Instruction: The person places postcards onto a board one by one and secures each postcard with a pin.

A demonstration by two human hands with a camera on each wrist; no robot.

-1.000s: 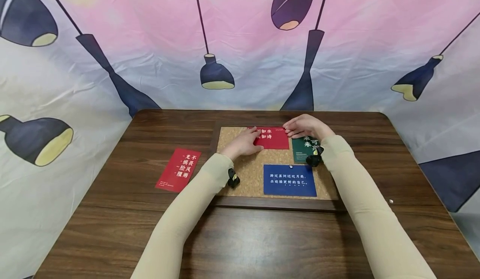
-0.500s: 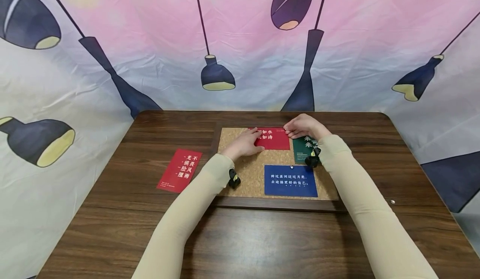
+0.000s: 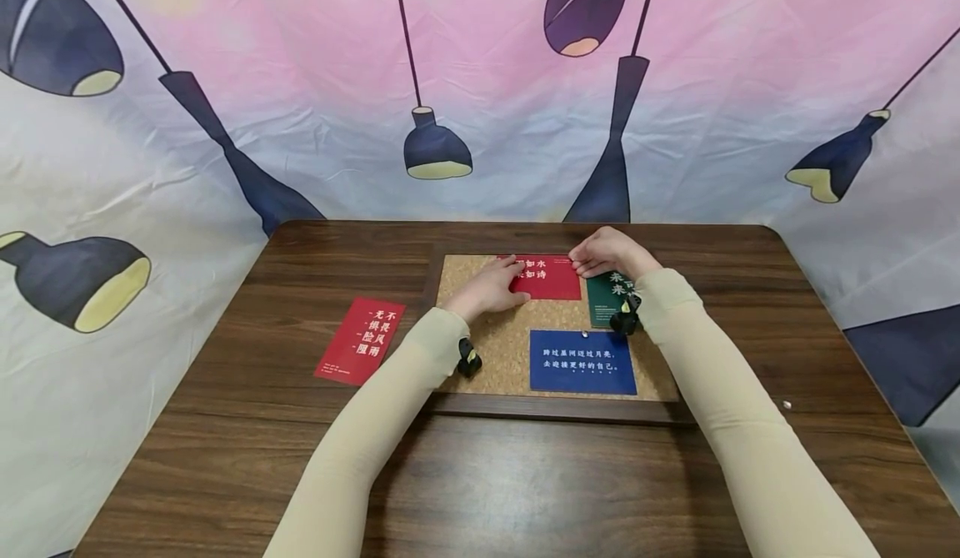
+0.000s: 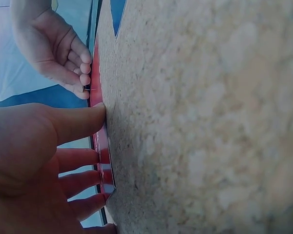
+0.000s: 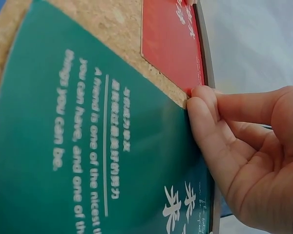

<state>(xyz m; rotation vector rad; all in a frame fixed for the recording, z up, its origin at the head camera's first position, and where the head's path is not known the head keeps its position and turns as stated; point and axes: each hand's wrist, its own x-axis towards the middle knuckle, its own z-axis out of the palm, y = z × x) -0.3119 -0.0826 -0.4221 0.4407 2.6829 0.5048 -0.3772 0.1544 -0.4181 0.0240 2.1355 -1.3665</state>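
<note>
A red card with white characters (image 3: 557, 279) lies along the far edge of a cork board (image 3: 487, 366). My left hand (image 3: 491, 286) rests on its left part with fingers spread, thumb at the near edge. At the card's far right corner, my right hand (image 3: 611, 253) pinches a thumbtack (image 4: 87, 89) between thumb and forefinger; its thin point shows in the left wrist view. A green card (image 5: 88, 126) lies beside that corner, partly under my right hand and wrist in the head view. Nearer on the board is a blue card (image 3: 583, 379), with a silver tack (image 3: 585, 334) at its top edge.
Another red card (image 3: 360, 341) lies on the wooden table (image 3: 495, 491), left of the board. A small silvery tack (image 3: 787, 405) sits on the table to the right, beyond my right forearm. A patterned cloth (image 3: 510, 158) hangs behind the table.
Both hands hold nearly the same places on the board. The head view has shifted very slightly; the cards stay where they were.
</note>
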